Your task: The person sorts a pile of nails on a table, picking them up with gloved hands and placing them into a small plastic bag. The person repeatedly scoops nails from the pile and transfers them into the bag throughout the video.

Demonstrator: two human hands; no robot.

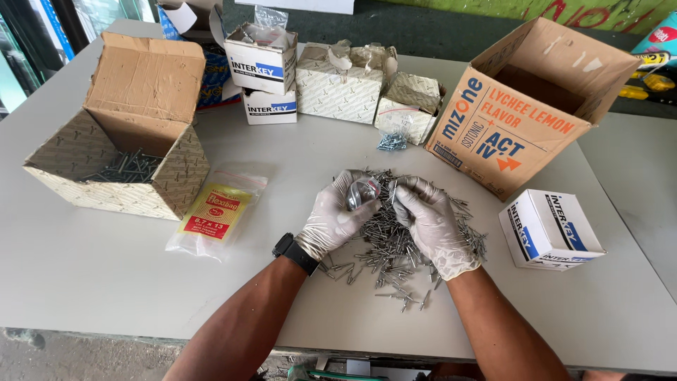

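Head view of a grey table [106, 282] with two gloved hands working over a loose pile of metal rivets [402, 240]. The left hand [331, 219], in a pale disposable glove with a black wristwatch [295, 252] at the wrist, has its fingers curled shut around a small clear bag of rivets [361, 192] held just above the pile. The right hand [431, 224], gloved likewise, meets it from the other side — its fingers are bent and pinched at the bag's edge, touching it; how firmly they grip cannot be told. The pile spreads beneath and to the right of both hands, with stray rivets scattered toward the near table edge.

To the left stands an open patterned carton [141, 169] with more metal fasteners lying in its bottom, and just beside it a flat packet of clear bags with a yellow-and-red label [211, 215]. At the far side sit several small white boxes [262, 67] and torn patterned cartons [338, 81], with a small filled bag [393, 137] in front of them. An open orange-and-brown drinks carton [522, 106] stands at right — a closed white box [550, 229] lies near it.
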